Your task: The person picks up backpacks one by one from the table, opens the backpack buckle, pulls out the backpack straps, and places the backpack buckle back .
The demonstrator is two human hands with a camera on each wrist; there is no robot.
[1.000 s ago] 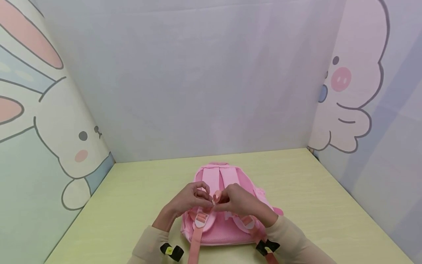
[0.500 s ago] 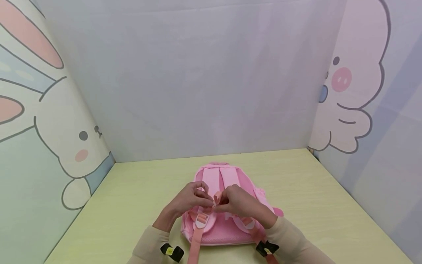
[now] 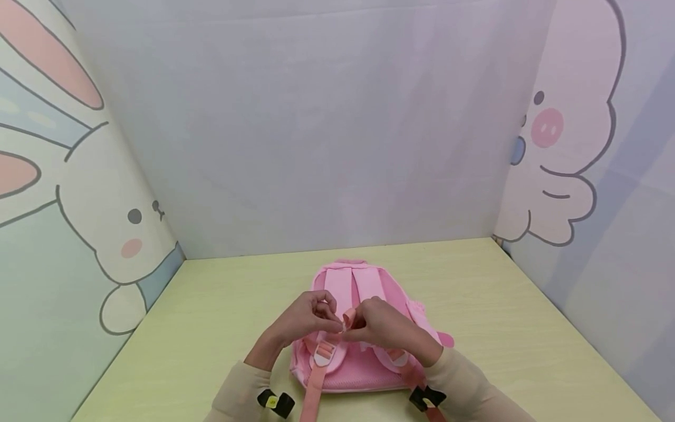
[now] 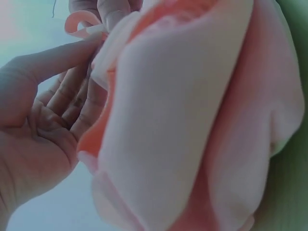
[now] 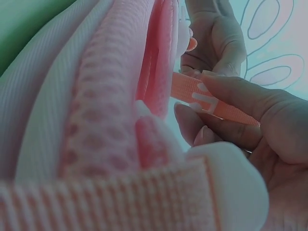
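Note:
A pink backpack lies with its padded shoulder straps facing up in the head view. Over its middle, both hands meet at a narrow salmon-coloured strap that carries a white plastic buckle. My right hand pinches strap and buckle between thumb and fingers, and a loop of webbing sticks up beside it. From the other side my left hand pinches the same strap, its thumb tip right at the white piece in the left wrist view. The left hand's other fingers stay loosely bent.
The backpack rests on a pale yellow-green table. Salmon webbing tails with white adjusters hang toward the front edge. A grey wall stands behind, with cartoon-printed panels on both sides.
Hardly anything moves. The hands and the strap piece between them shift very slightly, and the small webbing loop tilts a little; both hands keep their pinch.

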